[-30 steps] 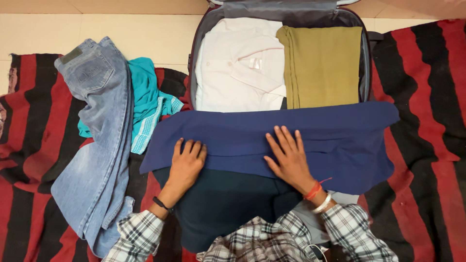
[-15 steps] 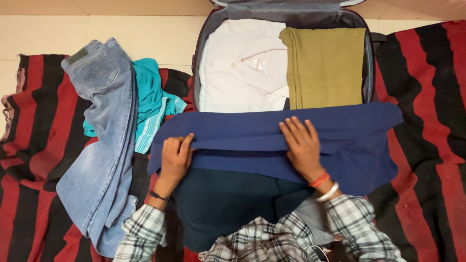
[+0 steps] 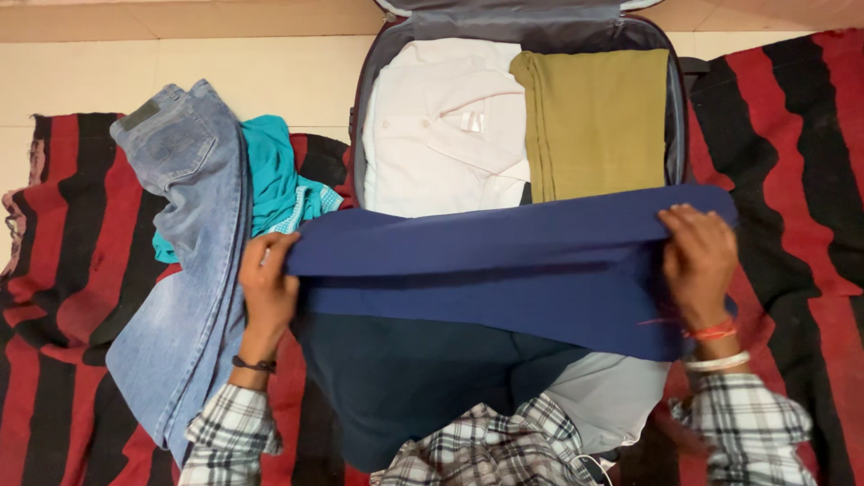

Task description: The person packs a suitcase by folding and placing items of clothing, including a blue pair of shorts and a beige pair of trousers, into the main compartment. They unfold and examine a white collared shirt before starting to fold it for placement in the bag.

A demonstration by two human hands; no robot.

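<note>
My left hand (image 3: 267, 281) and right hand (image 3: 700, 261) each clamp one end of folded navy garment (image 3: 504, 270), stretched over open suitcase (image 3: 677, 135), near white shirt (image 3: 441, 126) and olive cloth (image 3: 598, 121). Risk: uneven pull undoes fold; slack middle sags, bunches onto shirt.

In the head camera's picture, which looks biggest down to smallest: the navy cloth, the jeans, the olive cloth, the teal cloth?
1. navy cloth, held stretched and nearest the camera
2. jeans
3. olive cloth
4. teal cloth, partly hidden under the jeans, so unsure
</note>
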